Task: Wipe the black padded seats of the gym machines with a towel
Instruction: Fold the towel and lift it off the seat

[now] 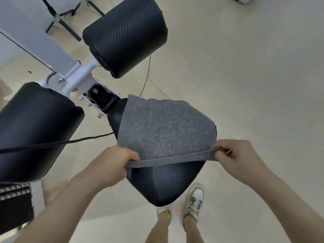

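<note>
Both hands gripped the near edge of the towel [164,130], fingers curled shut around it: the left hand [114,163] pinched one corner, the right hand [235,155] the other, pulling the hem taut between them. It lay spread over the far part of the seat [166,183], whose near, narrow end stayed bare. Two pads [126,35] stood beyond, apart from the towel.

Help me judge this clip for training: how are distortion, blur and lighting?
Head view: strong wide-angle bending toward the edges, stretching both forearms; soft even light, no hard shadows or glare; towel and seat reasonably sharp, shoes slightly smeared, left hand and right hand clear.
</note>
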Demonstrator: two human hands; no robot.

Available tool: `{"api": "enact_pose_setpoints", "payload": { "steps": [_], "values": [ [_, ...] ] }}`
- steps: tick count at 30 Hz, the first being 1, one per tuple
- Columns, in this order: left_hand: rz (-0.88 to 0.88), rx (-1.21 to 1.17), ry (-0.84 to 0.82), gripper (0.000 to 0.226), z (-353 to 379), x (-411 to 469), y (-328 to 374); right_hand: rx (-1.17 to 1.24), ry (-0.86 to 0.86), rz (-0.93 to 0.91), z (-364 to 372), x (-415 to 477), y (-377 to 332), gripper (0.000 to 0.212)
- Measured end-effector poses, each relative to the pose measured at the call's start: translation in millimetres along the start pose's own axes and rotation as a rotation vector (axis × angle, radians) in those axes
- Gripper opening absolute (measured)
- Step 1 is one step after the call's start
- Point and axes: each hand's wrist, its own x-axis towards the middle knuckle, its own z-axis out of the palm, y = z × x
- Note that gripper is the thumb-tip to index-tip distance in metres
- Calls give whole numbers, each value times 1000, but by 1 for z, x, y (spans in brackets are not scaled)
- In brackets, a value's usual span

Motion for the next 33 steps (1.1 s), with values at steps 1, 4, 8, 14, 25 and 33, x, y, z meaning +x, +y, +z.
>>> {"api": "enact_pose_setpoints", "payload": {
  "steps": [1,4,8,14,25,33],
  "values": [
    [-29,-18,-15,47,4,1,2,5,-45,8,-3,1,2,17],
    [-55,-116,57,36,8,8,5,50,-113,24,-14,14,1,19],
    [-158,-334,469,42,-4,40,5,160,101,54,-20,57,-3,19],
    [-359,-454,629,40,-28,101,-17,261,184,307,-4,113,-7,31],
    [-732,-573,448,68,3,80,-7,387,145,482,17,88,2,27],
    [-474,-1141,455,9,-23,94,32,765,329,452,-15,70,-11,7]
  ]
}}
